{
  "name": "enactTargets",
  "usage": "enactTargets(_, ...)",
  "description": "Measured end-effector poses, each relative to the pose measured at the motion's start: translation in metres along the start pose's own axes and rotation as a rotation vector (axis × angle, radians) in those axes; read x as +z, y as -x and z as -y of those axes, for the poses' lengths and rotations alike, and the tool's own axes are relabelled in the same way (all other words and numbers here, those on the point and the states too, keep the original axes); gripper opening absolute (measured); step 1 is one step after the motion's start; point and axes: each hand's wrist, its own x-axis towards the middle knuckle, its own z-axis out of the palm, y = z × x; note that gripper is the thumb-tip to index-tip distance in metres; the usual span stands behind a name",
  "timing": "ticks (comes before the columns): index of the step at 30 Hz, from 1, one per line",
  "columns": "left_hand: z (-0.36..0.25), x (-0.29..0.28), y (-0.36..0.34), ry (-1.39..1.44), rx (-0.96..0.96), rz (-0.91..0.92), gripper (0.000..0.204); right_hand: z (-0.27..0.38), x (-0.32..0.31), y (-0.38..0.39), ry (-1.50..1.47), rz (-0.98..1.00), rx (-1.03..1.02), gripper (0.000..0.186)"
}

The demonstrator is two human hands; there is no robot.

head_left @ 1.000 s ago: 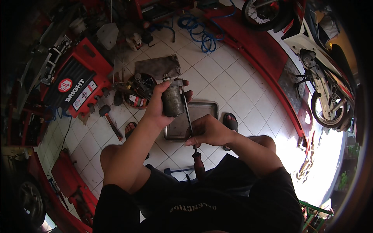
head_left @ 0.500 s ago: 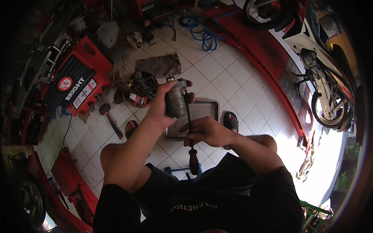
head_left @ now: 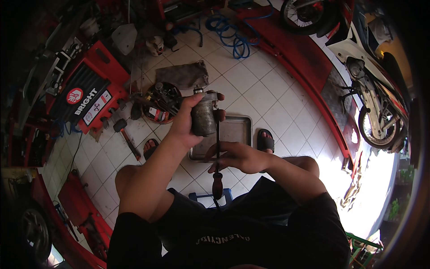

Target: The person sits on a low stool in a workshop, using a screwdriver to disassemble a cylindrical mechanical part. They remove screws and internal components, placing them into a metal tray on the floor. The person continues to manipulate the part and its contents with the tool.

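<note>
Dull grey metal cylinder (head_left: 203,118) up in mid-air, left hand (head_left: 181,120) curled snugly round it. Long axis runs near enough 12 to 6, top leaning a hair toward 11, with the skinny stub (head_left: 198,90) pointing at 12. Right hand (head_left: 245,158) lightly pinches the shaft of a red-handled screwdriver (head_left: 217,184), handle hanging at 6, blade up along the cylinder's 3 o'clock side. Can't tell if the tip's seated. Risk imo: with that light a pinch, an off-line twist could skip the tip into the left fingers, and if the cylinder's oily it could slip. Metal tray (head_left: 237,129) lower down at 4, tool bowl (head_left: 162,106) at 10, rag (head_left: 180,75) at 11, hammer (head_left: 128,141) between 8 and 9, blue hose (head_left: 239,50) around 1.
</note>
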Motion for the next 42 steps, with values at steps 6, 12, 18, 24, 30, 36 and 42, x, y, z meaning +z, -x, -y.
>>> enactTargets(6, 0.004, 0.001, 0.002, -0.028, 0.038, -0.033, 0.053, 0.014, -0.015, 0.0, 0.037, 0.025, 0.055, 0.024)
enactTargets(12, 0.0, 0.006, 0.003, 0.007, 0.057, -0.116, 0.053, 0.021, -0.015, 0.004, 0.04, -0.017, 0.04, 0.025)
enactTargets(18, 0.006, 0.01, -0.002, 0.009, 0.105, -0.094, 0.051, 0.011, -0.023, 0.003, 0.003, -0.416, -0.025, 0.03)
enactTargets(24, 0.024, 0.002, -0.005, -0.203, 0.048, -0.043, 0.05, 0.017, -0.02, -0.019, 0.134, -0.681, -0.134, 0.045)
enactTargets(30, 0.02, 0.005, -0.005, -0.123, 0.067, -0.023, 0.052, 0.009, -0.019, -0.025, -0.09, -0.699, -0.082, 0.046)
enactTargets(36, -0.008, 0.002, -0.016, 0.005, 0.28, -0.127, 0.057, -0.067, -0.034, -0.047, 0.118, -0.68, 0.338, 0.044)
enactTargets(42, -0.027, 0.006, -0.006, 0.154, 0.304, -0.142, 0.064, -0.126, -0.036, -0.051, 0.254, -0.561, 0.535, 0.042)
